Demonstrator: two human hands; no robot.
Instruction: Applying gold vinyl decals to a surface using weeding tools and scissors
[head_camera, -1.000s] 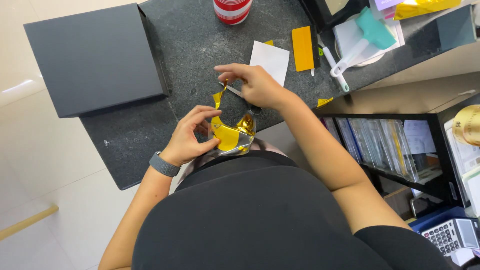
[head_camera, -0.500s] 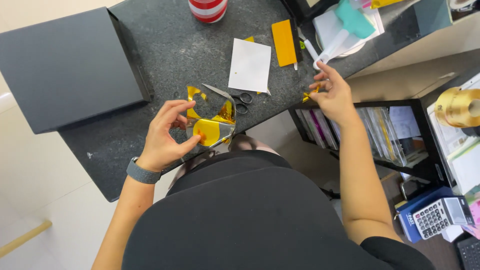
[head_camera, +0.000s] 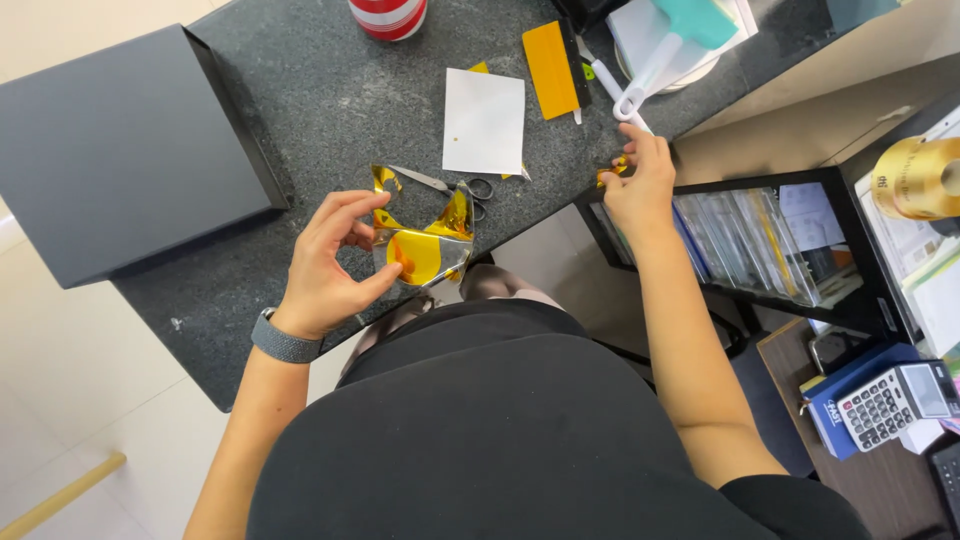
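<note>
A person's left hand (head_camera: 335, 262) is pinching a piece of gold foil (head_camera: 425, 250), grip clamped, above the dark surface (head_camera: 330, 110). At two o'clock, the right hand (head_camera: 640, 185) is closing on a small foil scrap (head_camera: 612, 172) at the surface's edge. Scissors (head_camera: 455, 187) are lying at twelve o'clock of the foil. This looks like trimming; resuming would call for a free right hand.

One camera on my head looks steeply down, close over my torso, at the tabletop (head_camera: 300, 90) edge; it seems tilted sideways.
</note>
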